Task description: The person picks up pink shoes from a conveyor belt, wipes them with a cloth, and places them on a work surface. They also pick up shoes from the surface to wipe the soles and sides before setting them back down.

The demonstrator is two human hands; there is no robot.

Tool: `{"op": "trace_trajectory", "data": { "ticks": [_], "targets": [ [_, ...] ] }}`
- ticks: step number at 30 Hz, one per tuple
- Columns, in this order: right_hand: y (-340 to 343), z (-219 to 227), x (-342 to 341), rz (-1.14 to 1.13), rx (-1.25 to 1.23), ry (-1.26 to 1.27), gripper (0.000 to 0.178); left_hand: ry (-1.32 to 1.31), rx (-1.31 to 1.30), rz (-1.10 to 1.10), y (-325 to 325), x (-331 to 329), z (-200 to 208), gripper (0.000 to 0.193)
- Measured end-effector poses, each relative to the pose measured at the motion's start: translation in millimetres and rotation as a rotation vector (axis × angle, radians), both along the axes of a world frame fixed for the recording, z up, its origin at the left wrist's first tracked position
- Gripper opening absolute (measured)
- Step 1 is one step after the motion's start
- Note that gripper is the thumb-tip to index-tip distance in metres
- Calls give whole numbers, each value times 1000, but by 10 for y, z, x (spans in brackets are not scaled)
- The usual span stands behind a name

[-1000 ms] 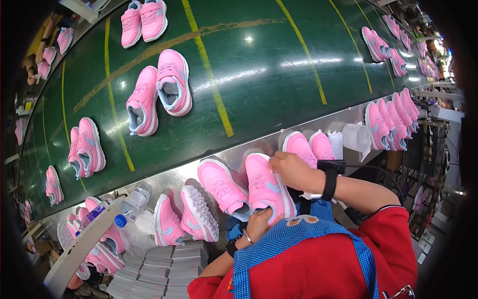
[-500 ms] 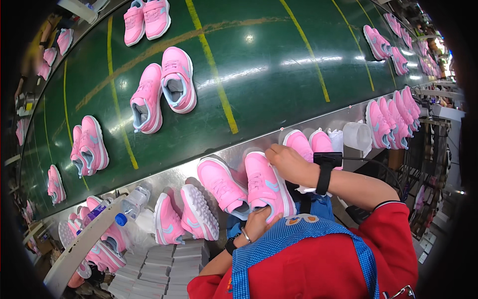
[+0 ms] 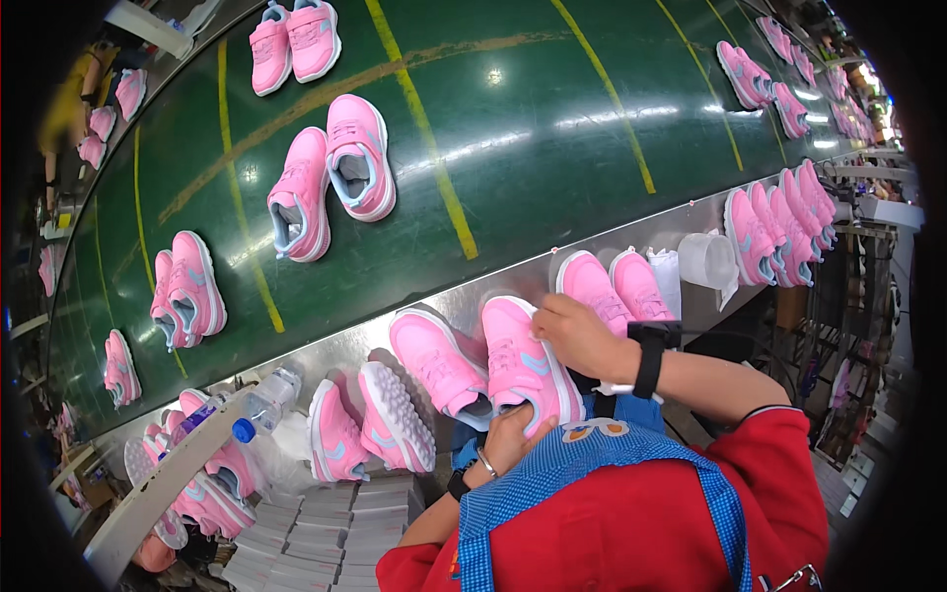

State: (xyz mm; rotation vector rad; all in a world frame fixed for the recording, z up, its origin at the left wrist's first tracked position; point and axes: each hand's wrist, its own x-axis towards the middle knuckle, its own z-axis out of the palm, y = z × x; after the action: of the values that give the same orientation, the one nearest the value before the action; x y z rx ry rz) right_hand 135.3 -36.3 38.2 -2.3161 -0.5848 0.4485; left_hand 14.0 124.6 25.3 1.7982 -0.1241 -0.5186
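Note:
A pink sneaker (image 3: 515, 345) with a white sole and pale blue trim lies before me, toe pointing away. My left hand (image 3: 507, 440) grips it at the heel opening, some fingers hidden inside or behind it. Along its right side near the toe, my right hand (image 3: 582, 337) is closed in a pinch; whatever the fingertips hold is too small to make out. A matching sneaker (image 3: 434, 360) rests just to the left. Two more pink sneakers (image 3: 592, 286) stand beyond my right hand on the metal ledge.
A green conveyor belt (image 3: 533, 128) with yellow lines carries several pairs of pink sneakers. On the ledge's left are a tipped sneaker (image 3: 395, 419), a clear bottle (image 3: 271, 400) and a pale rail (image 3: 158, 474). To the right sit a clear plastic cup (image 3: 705, 259) and a sneaker row (image 3: 774, 237).
My right hand has shifted slightly down the sneaker's side, its fingertips drawn together. My left hand keeps its grip. Sneakers on the belt's left appear slightly further right.

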Motion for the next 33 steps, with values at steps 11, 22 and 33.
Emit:
{"op": "trace_trajectory", "data": {
  "ticks": [11,22,33],
  "targets": [
    [-394,761,-380,-375,357,557,8,-266,74,36,-38,-114,-11,35],
    [-549,488,-471,-680,875,715,9,-567,189,107,-272,-111,243,28],
    [-271,192,-409,-749,1099,873,9,-476,328,-39,-508,-315,492,19]
  ]
}}
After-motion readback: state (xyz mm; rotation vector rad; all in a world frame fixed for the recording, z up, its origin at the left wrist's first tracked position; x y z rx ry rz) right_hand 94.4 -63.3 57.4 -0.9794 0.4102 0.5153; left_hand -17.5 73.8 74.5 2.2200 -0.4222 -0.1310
